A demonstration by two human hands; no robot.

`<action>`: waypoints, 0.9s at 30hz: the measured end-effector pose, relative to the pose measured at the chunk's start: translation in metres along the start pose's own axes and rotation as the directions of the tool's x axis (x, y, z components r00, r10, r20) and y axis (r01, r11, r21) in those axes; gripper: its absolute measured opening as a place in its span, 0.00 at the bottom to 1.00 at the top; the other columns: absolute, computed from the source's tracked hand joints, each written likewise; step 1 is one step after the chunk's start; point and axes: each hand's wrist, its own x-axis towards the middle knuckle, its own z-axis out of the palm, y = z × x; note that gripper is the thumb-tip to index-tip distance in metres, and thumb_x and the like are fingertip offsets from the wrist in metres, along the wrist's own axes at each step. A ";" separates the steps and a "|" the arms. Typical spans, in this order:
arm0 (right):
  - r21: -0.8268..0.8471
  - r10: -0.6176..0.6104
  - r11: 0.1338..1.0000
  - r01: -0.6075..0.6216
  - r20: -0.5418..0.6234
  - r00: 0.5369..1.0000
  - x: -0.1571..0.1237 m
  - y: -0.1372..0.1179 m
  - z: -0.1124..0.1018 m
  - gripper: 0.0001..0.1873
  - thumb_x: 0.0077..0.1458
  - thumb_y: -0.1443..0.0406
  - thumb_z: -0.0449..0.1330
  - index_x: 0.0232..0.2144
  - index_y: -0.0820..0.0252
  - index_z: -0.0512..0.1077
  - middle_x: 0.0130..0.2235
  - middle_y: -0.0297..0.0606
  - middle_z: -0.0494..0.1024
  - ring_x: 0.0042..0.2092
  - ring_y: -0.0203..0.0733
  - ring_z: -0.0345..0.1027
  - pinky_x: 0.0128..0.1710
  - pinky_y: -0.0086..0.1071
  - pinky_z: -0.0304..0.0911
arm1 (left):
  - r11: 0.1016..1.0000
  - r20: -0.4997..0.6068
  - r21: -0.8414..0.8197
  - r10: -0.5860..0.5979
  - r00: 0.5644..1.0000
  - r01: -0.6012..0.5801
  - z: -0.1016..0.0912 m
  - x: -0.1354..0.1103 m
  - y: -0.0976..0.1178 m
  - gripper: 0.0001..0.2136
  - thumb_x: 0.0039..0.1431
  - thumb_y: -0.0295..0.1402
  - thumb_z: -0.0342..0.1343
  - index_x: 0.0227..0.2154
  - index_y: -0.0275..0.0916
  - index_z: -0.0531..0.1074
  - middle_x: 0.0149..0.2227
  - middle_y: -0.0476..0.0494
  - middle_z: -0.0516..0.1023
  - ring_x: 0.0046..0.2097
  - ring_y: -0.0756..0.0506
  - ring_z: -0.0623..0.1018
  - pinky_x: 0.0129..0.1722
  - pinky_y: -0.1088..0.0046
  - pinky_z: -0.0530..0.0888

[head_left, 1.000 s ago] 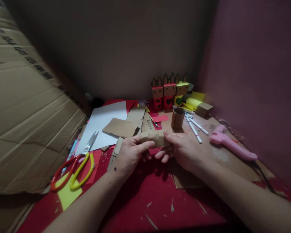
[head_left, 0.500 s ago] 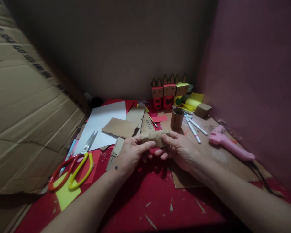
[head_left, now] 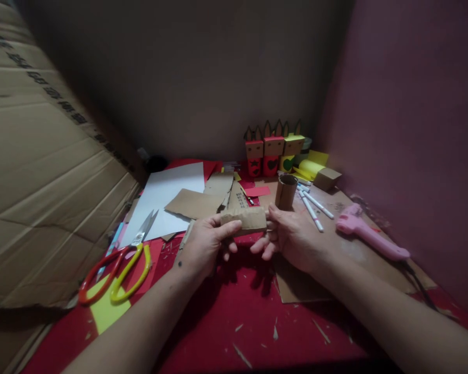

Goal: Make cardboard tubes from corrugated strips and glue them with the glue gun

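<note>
My left hand [head_left: 205, 244] is closed on a small folded piece of cardboard [head_left: 247, 220], pinching its left end with the thumb across the front. The cardboard piece is held level above the table. My right hand [head_left: 296, 236] is at its right end, thumb lifted off the front and fingers spread; its fingertips are at or very near the edge, and I cannot tell whether they touch. Just behind that hand stands a brown cardboard tube [head_left: 286, 192]. Flat cardboard scraps [head_left: 195, 203] lie beyond my left hand.
Scissors [head_left: 138, 239] with red and yellow handles lie at left, near white paper [head_left: 171, 182]. Three decorated cardboard figures [head_left: 273, 150] stand at the back. White markers [head_left: 311, 210] and a pink glue gun [head_left: 370, 234] lie at right. A large cardboard sheet [head_left: 42, 182] rises on the left.
My right thumb has come off the front of the cardboard piece and the fingers have spread. The piece has shifted slightly left, its right end now exposed, still in my left hand.
</note>
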 end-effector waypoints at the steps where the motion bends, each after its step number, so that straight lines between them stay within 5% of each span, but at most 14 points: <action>1: -0.029 0.000 1.000 0.000 0.003 1.000 -0.001 0.000 0.000 0.17 0.53 0.55 0.56 0.35 0.66 0.70 0.27 0.42 0.76 0.25 0.40 0.73 0.19 0.27 0.67 | 1.000 -0.002 0.000 0.003 1.000 -0.003 -0.001 0.000 0.000 0.12 0.48 0.40 0.60 0.32 0.36 0.73 0.13 0.52 0.69 0.12 0.55 0.64 0.10 0.83 0.58; 11: -0.322 0.006 0.946 -0.049 -0.133 0.991 -0.004 -0.003 0.007 0.12 0.52 0.61 0.56 0.36 0.64 0.70 0.18 0.36 0.75 0.18 0.33 0.69 0.18 0.21 0.62 | 1.000 0.011 0.006 -0.023 1.000 0.023 0.000 -0.001 0.002 0.12 0.48 0.40 0.60 0.32 0.37 0.72 0.12 0.53 0.68 0.11 0.55 0.64 0.10 0.83 0.58; 21: -0.297 -0.017 0.955 -0.023 -0.132 0.991 -0.003 -0.002 0.005 0.12 0.51 0.59 0.57 0.31 0.64 0.69 0.15 0.33 0.73 0.16 0.33 0.67 0.14 0.20 0.60 | 0.999 0.076 -0.035 -0.034 0.996 0.037 -0.001 0.000 0.005 0.14 0.51 0.41 0.58 0.33 0.34 0.72 0.13 0.51 0.70 0.12 0.54 0.66 0.10 0.84 0.59; 27: -0.254 -0.029 0.967 -0.005 -0.129 0.991 0.002 0.001 -0.004 0.10 0.50 0.60 0.58 0.28 0.63 0.70 0.14 0.34 0.72 0.15 0.32 0.65 0.13 0.20 0.56 | 0.996 0.095 -0.085 0.034 0.995 -0.025 -0.003 -0.001 0.012 0.09 0.52 0.36 0.56 0.32 0.34 0.70 0.26 0.42 0.77 0.21 0.48 0.77 0.13 0.79 0.69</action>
